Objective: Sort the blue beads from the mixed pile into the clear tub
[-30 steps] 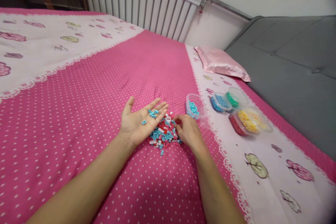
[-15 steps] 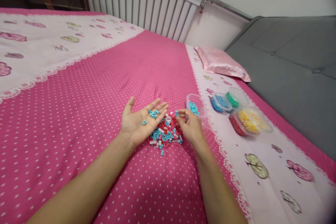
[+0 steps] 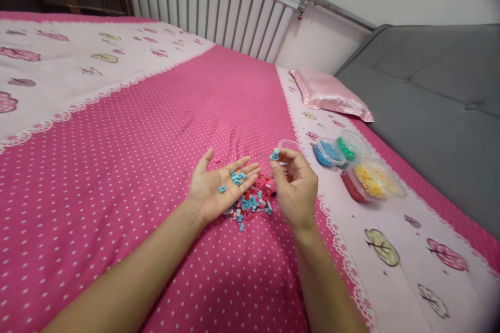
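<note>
Light-blue bricks (image 3: 235,178) lie on the open, upturned palm of the left hand (image 3: 219,190), which hovers just above a mixed pile of blue, red and white pieces (image 3: 253,201) on the pink polka-dot bedspread (image 3: 117,166). The right hand (image 3: 296,184) is raised beside it, thumb and forefinger pinching one more light-blue piece (image 3: 275,155). Judging by this, the step in hand is picking blue pieces out of the pile and gathering them in the palm; the next move calls for bringing the pinched piece over the palm and releasing it without tipping the others. A clear tub (image 3: 288,144) sits partly hidden behind the right hand; tubs of blue (image 3: 327,152), green (image 3: 346,148), yellow (image 3: 369,177) and red (image 3: 351,187) pieces stand near.
</note>
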Demonstrator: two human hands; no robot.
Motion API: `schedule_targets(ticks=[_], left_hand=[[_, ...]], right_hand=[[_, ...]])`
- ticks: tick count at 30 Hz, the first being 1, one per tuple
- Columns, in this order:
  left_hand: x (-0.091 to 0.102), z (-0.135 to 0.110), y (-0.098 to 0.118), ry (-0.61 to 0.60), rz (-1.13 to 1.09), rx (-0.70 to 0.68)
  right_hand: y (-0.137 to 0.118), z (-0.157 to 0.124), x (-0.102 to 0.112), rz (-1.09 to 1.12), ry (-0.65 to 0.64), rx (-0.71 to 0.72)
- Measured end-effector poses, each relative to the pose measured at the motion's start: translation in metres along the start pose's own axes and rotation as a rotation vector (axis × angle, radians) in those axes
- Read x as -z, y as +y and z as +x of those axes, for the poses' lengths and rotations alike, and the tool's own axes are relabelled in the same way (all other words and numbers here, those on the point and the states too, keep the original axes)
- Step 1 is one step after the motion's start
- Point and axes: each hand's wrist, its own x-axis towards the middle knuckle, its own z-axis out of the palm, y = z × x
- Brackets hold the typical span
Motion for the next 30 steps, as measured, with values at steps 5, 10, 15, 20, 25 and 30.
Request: schedule_targets(ticks=[5,10,15,20,25,30], left_hand=[[0.001,-0.001,0.0,-0.049,-0.008,0.027],[0.003,-0.002,0.0,-0.089,0.004,0.038],[0.001,-0.002,0.0,-0.094,-0.003,0.04],[-0.001,-0.002,0.004,-0.032,-0.022,-0.016],[-0.001,-0.003,0.011,0.011,0.012,-0.178],[-0.004,-0.005,0.016,0.072,-0.002,-0.284]], right_hand=[[-0.011,-0.005,0.0,-0.047,-0.005,0.064],[-0.01,-0.006,-0.002,-0.122,-0.06,0.105],[-0.006,-0.005,0.0,-0.162,-0.087,0.114],[-0.003,0.001,0.009,-0.218,-0.034,0.063],[0.001,0.007,0.025,-0.42,-0.308,-0.075],[0.01,0.007,0.037,-0.624,-0.567,-0.173]])
